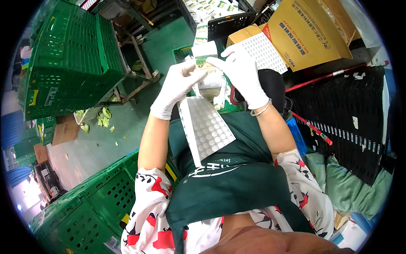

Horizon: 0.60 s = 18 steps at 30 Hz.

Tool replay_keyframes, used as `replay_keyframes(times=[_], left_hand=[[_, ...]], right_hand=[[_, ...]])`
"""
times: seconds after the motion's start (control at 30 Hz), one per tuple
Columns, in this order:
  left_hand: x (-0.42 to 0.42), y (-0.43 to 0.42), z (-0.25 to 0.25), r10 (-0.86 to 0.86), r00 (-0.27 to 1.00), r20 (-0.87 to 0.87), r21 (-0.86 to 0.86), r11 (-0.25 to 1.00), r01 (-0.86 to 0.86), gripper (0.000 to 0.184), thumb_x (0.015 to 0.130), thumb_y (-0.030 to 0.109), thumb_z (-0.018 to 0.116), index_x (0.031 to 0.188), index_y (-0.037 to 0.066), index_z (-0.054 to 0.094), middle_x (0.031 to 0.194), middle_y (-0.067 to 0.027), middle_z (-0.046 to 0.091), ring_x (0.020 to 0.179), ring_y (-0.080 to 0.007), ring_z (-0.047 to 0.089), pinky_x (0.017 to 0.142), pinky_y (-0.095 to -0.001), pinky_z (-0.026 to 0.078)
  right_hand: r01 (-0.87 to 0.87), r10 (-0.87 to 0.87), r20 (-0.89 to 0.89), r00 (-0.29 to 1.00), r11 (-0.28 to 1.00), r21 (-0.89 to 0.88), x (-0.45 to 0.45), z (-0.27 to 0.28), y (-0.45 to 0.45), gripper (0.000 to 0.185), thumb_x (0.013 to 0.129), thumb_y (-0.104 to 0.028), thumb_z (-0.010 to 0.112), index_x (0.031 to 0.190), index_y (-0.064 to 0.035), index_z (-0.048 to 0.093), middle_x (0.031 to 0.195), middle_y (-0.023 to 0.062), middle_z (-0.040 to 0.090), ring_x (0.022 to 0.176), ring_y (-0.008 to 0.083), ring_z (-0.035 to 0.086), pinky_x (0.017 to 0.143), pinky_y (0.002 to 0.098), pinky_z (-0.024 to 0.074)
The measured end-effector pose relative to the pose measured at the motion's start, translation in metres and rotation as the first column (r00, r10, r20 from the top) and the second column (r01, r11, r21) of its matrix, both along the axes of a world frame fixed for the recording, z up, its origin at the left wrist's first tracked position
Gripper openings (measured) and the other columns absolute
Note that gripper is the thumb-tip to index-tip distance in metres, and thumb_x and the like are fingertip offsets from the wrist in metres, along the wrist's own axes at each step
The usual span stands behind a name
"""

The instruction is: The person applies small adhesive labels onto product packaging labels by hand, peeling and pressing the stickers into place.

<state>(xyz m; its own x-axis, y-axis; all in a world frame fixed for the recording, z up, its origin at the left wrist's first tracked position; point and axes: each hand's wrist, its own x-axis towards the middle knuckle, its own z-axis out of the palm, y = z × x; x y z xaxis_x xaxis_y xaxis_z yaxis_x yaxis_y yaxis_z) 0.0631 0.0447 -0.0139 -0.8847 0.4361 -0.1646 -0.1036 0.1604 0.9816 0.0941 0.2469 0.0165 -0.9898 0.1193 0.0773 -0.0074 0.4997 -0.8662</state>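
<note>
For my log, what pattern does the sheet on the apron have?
The sheet has rows of pale round dots; head view shows it best.

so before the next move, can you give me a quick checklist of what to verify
1. Hands covered: ok, the left hand and right hand both wear white gloves.
2. Printed card secured: ok, the left hand holds it, with right fingertips at it.
3. Dotted sheet close by: ok, it lies over the dark green apron.
4. A dot on the right fingertip: cannot tell, too small to see.
5. No jewellery: not ok, a bracelet shows at the right glove's cuff.
6. Floor tidy: not ok, leafy scraps lie on it.
</note>
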Motion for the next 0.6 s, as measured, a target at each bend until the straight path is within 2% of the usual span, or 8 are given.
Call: replay_keyframes(times=[0.03,0.07,0.17,0.23,0.33,0.43,0.53,0.6], left_hand=[[0.001,-0.004,-0.001,-0.009,1.0,0.02,0.003,1.0,0.009,0.019,0.089,0.019,0.07,0.098,0.002,0.07,0.075,0.0055,0.06,0.061,-0.0001,0.043,0.052,-0.0194,0.034],[0.002,-0.005,0.0,0.003,0.998,0.062,0.044,0.999,-0.006,0.018,0.09,0.02,0.069,0.096,0.003,0.07,0.073,0.0062,0.058,0.059,0.0003,0.041,0.051,-0.019,0.032],[0.001,-0.002,0.006,0.057,0.984,0.17,0.187,0.978,-0.089,0.021,0.093,0.025,0.066,0.096,0.004,0.069,0.072,0.0074,0.057,0.055,0.001,0.039,0.048,-0.0182,0.029],[-0.006,-0.005,0.002,0.046,0.98,0.192,0.212,0.973,-0.087,0.022,0.095,0.024,0.064,0.104,0.004,0.069,0.081,0.0052,0.063,0.058,0.001,0.043,0.05,-0.0171,0.031],[0.001,0.002,0.017,0.065,0.984,0.166,0.216,0.971,-0.1,0.025,0.093,0.018,0.066,0.113,0.003,0.068,0.091,0.0035,0.066,0.066,0.0007,0.049,0.056,-0.0164,0.036],[0.007,0.007,0.022,0.038,0.991,0.128,0.127,0.99,-0.055,0.032,0.09,0.013,0.068,0.119,0.0,0.066,0.1,0.0018,0.068,0.075,-0.001,0.054,0.063,-0.0183,0.043],[0.009,0.012,0.016,0.034,0.996,0.079,0.092,0.995,-0.041,0.033,0.089,0.012,0.068,0.119,-0.001,0.067,0.1,0.0014,0.068,0.077,-0.002,0.054,0.065,-0.0189,0.044],[0.012,0.014,0.02,0.026,0.997,0.068,0.115,0.993,-0.034,0.034,0.089,0.012,0.068,0.12,-0.001,0.067,0.101,0.0011,0.068,0.076,-0.002,0.054,0.064,-0.0189,0.044]], right_hand=[[0.014,-0.015,0.011,1.0,0.996,0.091,-0.001,0.001,0.003,0.026,0.084,-0.028,0.077,0.09,-0.003,0.069,0.076,0.005,0.069,0.066,0.0075,0.064,0.061,0.024,0.0514],[-0.111,0.139,0.133,0.981,0.974,-0.195,-0.004,0.0,0.007,0.027,0.086,-0.028,0.074,0.097,-0.0036,0.071,0.077,0.0056,0.067,0.066,0.0078,0.061,0.062,0.0253,0.0501],[-0.357,0.49,0.226,0.842,0.819,-0.449,0.013,0.01,0.013,0.023,0.089,-0.025,0.072,0.092,-0.0027,0.07,0.066,0.0007,0.06,0.056,0.0049,0.05,0.054,0.0227,0.0419],[-0.511,0.569,0.162,0.806,0.808,-0.292,0.025,0.014,0.012,0.02,0.092,-0.024,0.068,0.094,-0.0038,0.07,0.071,-0.0003,0.063,0.06,0.0031,0.05,0.054,0.0209,0.04],[-0.173,0.241,0.155,0.958,0.919,-0.355,0.021,0.006,0.02,0.02,0.094,-0.022,0.063,0.099,-0.0038,0.069,0.077,-0.001,0.063,0.062,0.002,0.051,0.056,0.0185,0.0409],[-0.038,0.044,-0.002,0.999,0.841,-0.539,0.014,0.004,0.016,0.015,0.091,-0.015,0.067,0.102,-0.0045,0.066,0.079,-0.0012,0.063,0.063,0.0011,0.053,0.056,0.0165,0.0422],[-0.025,-0.009,-0.073,0.997,0.889,-0.458,0.013,-0.001,0.001,0.02,0.086,-0.009,0.072,0.103,-0.0022,0.063,0.084,0.0028,0.065,0.073,0.0059,0.062,0.062,0.0227,0.0511],[0.036,-0.065,-0.077,0.995,0.942,-0.334,0.01,-0.001,-0.006,0.023,0.083,-0.008,0.076,0.102,-0.0027,0.065,0.083,0.0016,0.064,0.073,0.0027,0.059,0.063,0.0187,0.0479]])
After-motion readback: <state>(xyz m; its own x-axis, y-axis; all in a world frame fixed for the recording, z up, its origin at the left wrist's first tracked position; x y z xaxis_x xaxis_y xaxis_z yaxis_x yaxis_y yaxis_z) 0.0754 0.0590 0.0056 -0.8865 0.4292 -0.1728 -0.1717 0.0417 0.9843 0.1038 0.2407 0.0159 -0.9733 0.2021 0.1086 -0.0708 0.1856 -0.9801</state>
